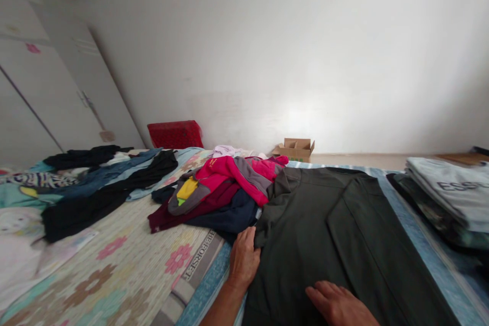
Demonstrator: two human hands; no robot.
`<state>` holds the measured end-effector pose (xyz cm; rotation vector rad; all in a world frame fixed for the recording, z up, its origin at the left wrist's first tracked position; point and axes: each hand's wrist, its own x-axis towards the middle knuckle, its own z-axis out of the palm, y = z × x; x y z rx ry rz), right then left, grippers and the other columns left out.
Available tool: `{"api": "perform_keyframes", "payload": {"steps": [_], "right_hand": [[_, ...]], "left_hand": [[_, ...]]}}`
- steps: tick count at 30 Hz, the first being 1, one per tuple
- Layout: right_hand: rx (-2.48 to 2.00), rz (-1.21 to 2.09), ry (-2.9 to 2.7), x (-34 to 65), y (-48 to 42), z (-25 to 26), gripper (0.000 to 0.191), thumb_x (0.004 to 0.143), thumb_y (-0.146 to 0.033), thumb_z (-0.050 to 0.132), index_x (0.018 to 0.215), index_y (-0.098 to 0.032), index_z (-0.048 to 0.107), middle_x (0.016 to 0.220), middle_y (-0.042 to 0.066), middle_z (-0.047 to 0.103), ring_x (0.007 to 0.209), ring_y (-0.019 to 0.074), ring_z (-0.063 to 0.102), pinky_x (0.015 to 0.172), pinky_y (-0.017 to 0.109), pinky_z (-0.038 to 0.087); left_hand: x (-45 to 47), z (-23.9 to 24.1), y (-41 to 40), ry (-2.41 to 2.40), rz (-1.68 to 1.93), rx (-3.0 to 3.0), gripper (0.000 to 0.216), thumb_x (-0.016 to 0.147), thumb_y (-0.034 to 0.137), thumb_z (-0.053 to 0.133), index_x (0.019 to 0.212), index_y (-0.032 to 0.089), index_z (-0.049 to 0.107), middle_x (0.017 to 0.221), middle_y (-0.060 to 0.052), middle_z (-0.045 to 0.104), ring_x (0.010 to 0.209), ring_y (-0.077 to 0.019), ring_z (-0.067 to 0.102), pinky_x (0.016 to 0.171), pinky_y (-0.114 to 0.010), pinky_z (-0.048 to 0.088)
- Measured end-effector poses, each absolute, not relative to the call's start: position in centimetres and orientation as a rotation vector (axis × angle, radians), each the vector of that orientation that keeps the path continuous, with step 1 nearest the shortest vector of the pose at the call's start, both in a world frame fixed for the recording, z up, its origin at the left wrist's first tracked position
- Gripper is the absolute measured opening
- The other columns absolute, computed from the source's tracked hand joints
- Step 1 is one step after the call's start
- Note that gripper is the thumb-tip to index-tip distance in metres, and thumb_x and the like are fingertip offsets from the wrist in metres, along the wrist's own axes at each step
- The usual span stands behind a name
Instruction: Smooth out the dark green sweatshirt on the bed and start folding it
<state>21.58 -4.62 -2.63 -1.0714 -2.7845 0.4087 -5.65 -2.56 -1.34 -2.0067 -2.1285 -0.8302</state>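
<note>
The left hand [243, 260] is clamped on the edge of a dark green shirt [324, 244] spread on the bed [126, 265]. The right hand [336, 305] lies open on it, apart. A pink jacket [225, 175] sits at eleven o'clock, folded shirts [446, 193] at two.

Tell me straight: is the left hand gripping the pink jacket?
No, the left hand grips the edge of the dark green garment, while the pink jacket lies farther off, beyond it.
</note>
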Motion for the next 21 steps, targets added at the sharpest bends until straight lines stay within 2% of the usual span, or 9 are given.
{"api": "perform_keyframes", "payload": {"steps": [3,6,10,13,21], "right_hand": [[-1.194,0.331,-2.662,21.9,-3.5,0.4,0.048,0.075,-0.035,0.06,0.122,-0.025,0.059,0.122,0.008,0.06,0.11,0.0261,0.057,0.091,0.034,0.046],[-1.34,0.209,-2.537,22.8,-2.1,1.7,0.047,0.081,-0.039,0.054,0.125,-0.022,0.057,0.131,0.01,0.053,0.122,0.0292,0.047,0.099,0.042,0.039],[-1.5,0.149,-2.442,24.6,-0.1,-0.2,0.059,0.082,-0.055,0.05,0.129,-0.02,0.053,0.138,0.013,0.044,0.13,0.0326,0.035,0.103,0.051,0.032],[-1.506,0.199,-2.445,25.2,0.8,-2.7,0.07,0.08,-0.066,0.044,0.132,-0.02,0.05,0.14,0.014,0.04,0.131,0.0339,0.033,0.103,0.054,0.032],[-1.474,0.186,-2.436,25.1,1.4,-5.4,0.067,0.081,-0.066,0.041,0.129,-0.022,0.053,0.14,0.013,0.041,0.128,0.0345,0.037,0.1,0.055,0.035]], "left_hand": [[-6.0,-1.4,-2.4,-2.122,-0.856,-2.005,0.054,0.064,0.008,0.045,0.116,0.017,0.057,0.116,-0.01,0.062,0.11,-0.0238,0.055,0.097,-0.04,0.044],[-6.3,-1.5,-2.2,-2.131,-0.862,-1.997,0.054,0.063,0.008,0.044,0.115,0.016,0.057,0.116,-0.009,0.062,0.11,-0.0234,0.055,0.097,-0.039,0.044],[-6.6,-1.6,-2.0,-2.123,-0.889,-1.978,0.052,0.063,0.009,0.044,0.112,0.015,0.06,0.114,-0.01,0.063,0.108,-0.0236,0.057,0.096,-0.039,0.045],[-6.8,-1.5,-1.9,-2.115,-0.921,-1.965,0.047,0.064,0.009,0.044,0.107,0.018,0.063,0.11,-0.008,0.066,0.103,-0.0234,0.06,0.092,-0.039,0.048],[-7.6,-1.6,-1.6,-2.171,-1.115,-1.894,0.038,0.066,0.01,0.045,0.094,0.022,0.068,0.101,-0.003,0.07,0.097,-0.0196,0.064,0.09,-0.032,0.05]]}}
